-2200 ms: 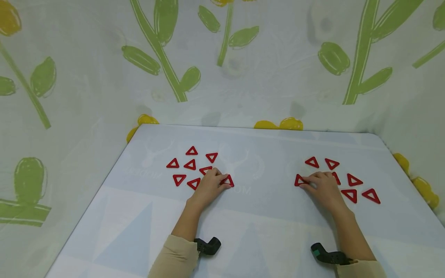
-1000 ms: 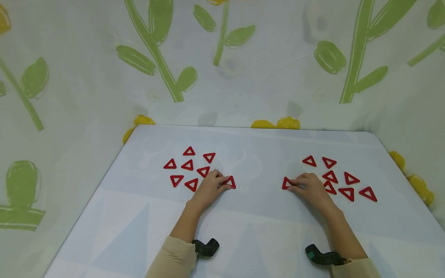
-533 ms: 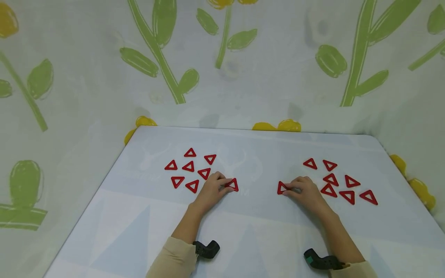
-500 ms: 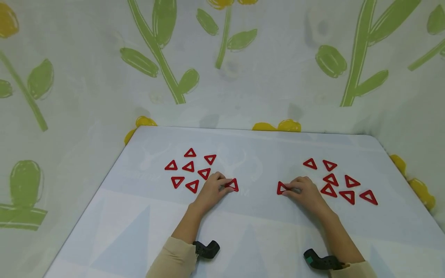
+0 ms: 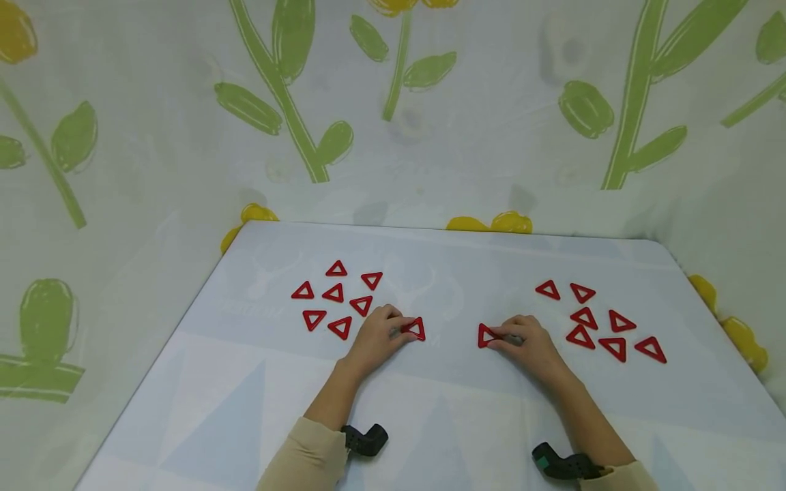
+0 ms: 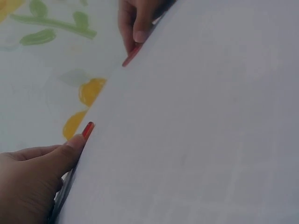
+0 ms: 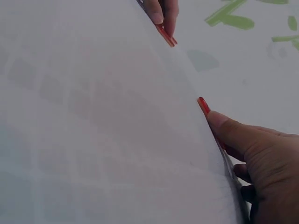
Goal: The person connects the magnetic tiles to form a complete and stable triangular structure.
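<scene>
In the head view my left hand pinches a red triangular frame by its left side, between thumb and fingers. Across a small gap, my right hand pinches another red triangle by its right side. Both pieces are low over the table with their flat sides facing each other. The left wrist view shows the left hand's piece edge-on at the fingertips. Likewise, the right wrist view has the right hand's piece edge-on, poking out past the thumb.
Several red triangles lie scattered to the left of the left hand. Another loose group lies right of the right hand. The pale table ends at a wall printed with green leaves and yellow flowers.
My right hand has slid its triangle leftward, out of the right group and toward the middle. My left hand has shifted its triangle slightly rightward. The gap between the two pieces has narrowed.
</scene>
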`<action>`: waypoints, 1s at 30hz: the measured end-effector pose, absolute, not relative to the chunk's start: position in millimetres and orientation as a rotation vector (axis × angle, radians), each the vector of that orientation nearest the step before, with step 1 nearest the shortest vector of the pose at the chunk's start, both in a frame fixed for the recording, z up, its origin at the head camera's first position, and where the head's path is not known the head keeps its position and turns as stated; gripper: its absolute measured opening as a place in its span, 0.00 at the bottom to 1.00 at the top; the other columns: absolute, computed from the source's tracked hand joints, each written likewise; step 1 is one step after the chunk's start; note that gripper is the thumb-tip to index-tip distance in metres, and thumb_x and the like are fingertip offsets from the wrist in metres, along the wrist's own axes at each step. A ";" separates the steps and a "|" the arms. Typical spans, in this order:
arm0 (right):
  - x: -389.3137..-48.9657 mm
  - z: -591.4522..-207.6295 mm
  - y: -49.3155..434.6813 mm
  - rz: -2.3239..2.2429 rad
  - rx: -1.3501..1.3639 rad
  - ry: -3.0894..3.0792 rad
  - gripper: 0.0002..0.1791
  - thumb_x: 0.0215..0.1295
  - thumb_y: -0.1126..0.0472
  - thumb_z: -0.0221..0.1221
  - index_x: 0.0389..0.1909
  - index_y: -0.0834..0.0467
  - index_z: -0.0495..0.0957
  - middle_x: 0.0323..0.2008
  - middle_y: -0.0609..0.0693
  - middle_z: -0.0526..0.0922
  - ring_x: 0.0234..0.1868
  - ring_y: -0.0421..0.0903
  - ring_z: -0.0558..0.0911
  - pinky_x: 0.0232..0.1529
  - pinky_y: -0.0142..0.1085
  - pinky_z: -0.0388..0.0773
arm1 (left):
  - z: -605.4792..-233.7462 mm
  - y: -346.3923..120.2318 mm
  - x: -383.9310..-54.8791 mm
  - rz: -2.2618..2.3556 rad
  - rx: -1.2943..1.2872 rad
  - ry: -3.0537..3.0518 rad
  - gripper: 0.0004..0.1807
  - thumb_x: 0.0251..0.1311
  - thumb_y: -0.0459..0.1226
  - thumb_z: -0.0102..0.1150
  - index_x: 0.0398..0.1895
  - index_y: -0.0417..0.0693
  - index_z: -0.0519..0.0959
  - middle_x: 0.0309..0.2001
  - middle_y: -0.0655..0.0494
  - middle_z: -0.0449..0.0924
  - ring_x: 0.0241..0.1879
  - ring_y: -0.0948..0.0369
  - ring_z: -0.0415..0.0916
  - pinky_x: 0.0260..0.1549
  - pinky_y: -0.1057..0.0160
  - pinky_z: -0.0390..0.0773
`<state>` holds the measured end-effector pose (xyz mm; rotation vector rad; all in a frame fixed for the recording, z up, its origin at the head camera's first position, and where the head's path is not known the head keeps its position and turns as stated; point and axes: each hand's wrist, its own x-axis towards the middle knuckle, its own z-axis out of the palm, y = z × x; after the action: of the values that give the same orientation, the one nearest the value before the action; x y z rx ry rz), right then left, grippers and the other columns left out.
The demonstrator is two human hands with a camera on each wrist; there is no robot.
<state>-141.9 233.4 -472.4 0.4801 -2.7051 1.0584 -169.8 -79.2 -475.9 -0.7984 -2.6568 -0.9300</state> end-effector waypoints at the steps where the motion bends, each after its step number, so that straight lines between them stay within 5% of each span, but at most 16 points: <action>1: -141.9 -472.5 232.7 1.066 0.481 -2.706 0.14 0.49 0.62 0.70 0.39 0.59 0.86 0.35 0.46 0.80 0.39 0.41 0.70 0.35 0.31 0.71 | -476.4 -78.5 -169.9 -0.916 -0.798 -2.655 0.18 0.51 0.42 0.69 0.46 0.49 0.84 0.36 0.56 0.74 0.34 0.64 0.67 0.34 0.67 0.70; 30: -146.3 -480.0 210.2 0.999 0.584 -2.507 0.15 0.42 0.64 0.73 0.36 0.58 0.87 0.30 0.46 0.81 0.33 0.41 0.72 0.35 0.37 0.63 | -477.4 -61.3 -174.6 -0.906 -0.814 -2.669 0.17 0.51 0.47 0.68 0.45 0.56 0.85 0.37 0.57 0.75 0.37 0.61 0.69 0.39 0.60 0.67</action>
<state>-146.3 210.2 -480.0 0.5845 -2.5067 0.9990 -174.6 -61.3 -477.4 -0.8142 -2.6688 -0.9062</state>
